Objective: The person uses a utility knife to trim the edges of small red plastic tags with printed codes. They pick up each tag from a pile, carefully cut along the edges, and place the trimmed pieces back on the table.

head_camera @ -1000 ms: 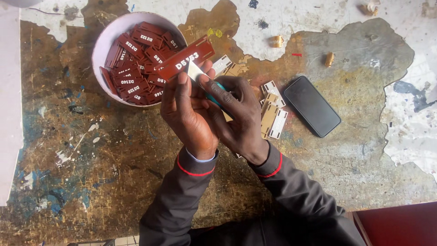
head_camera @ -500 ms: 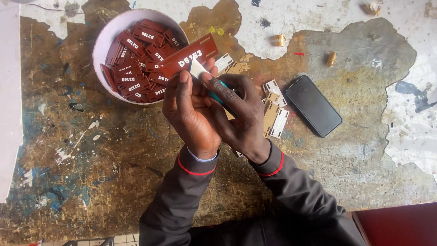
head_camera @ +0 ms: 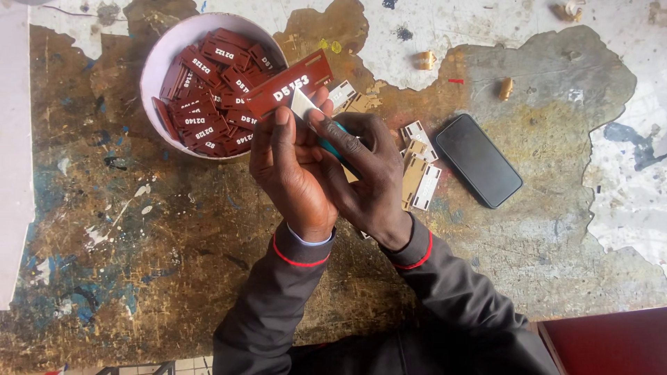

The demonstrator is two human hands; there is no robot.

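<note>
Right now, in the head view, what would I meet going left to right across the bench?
Bowl of red tags → left hand → right hand → beige tags → black phone.

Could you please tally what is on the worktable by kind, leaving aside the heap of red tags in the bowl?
White bowl: 1
Black phone: 1
Long red tag held in the left hand and right hand: 1
Small brass-coloured pieces: 3
Total: 6
</note>
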